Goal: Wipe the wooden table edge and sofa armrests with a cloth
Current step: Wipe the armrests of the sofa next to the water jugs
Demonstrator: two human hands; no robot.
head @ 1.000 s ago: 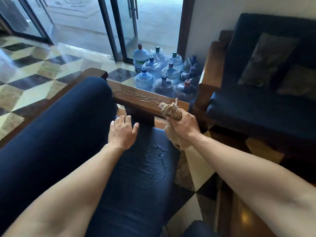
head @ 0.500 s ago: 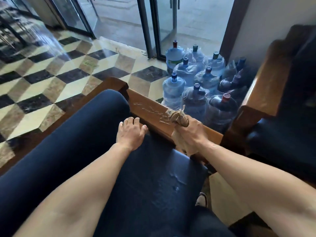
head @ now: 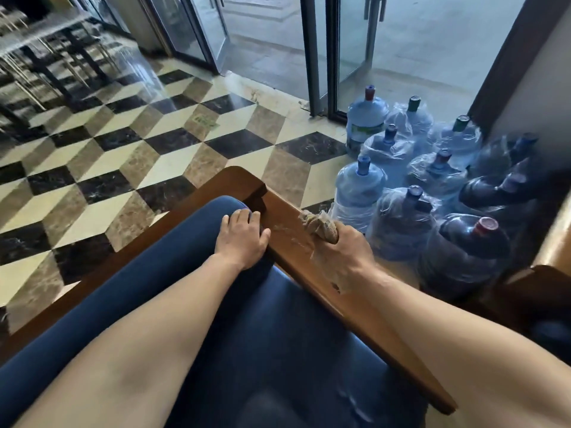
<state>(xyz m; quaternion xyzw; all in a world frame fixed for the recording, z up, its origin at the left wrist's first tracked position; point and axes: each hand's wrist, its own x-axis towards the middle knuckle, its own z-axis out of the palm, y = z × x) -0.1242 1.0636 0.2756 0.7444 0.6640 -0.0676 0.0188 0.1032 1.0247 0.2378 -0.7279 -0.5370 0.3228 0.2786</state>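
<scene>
A bunched beige cloth (head: 319, 225) lies pressed on the brown wooden sofa armrest (head: 364, 316), with my right hand (head: 343, 251) shut on it. Pale wet streaks mark the wood just left of the cloth. My left hand (head: 242, 239) rests flat, fingers spread, on the dark blue sofa cushion (head: 272, 350) where the backrest (head: 102, 304) meets the armrest. It holds nothing. The armrest's far end curves into a wooden corner (head: 244, 182) beyond my left hand.
Several large water bottles (head: 411, 193), some wrapped in plastic, stand on the floor right beyond the armrest. A second wooden sofa arm (head: 553, 242) shows at the right edge. Checkered tiled floor (head: 139, 156) stretches left toward glass doors (head: 336, 54).
My right hand has slid the cloth along the armrest toward its far end. The view has swung left, so the other sofa has left the frame. My left hand has shifted up onto the backrest corner.
</scene>
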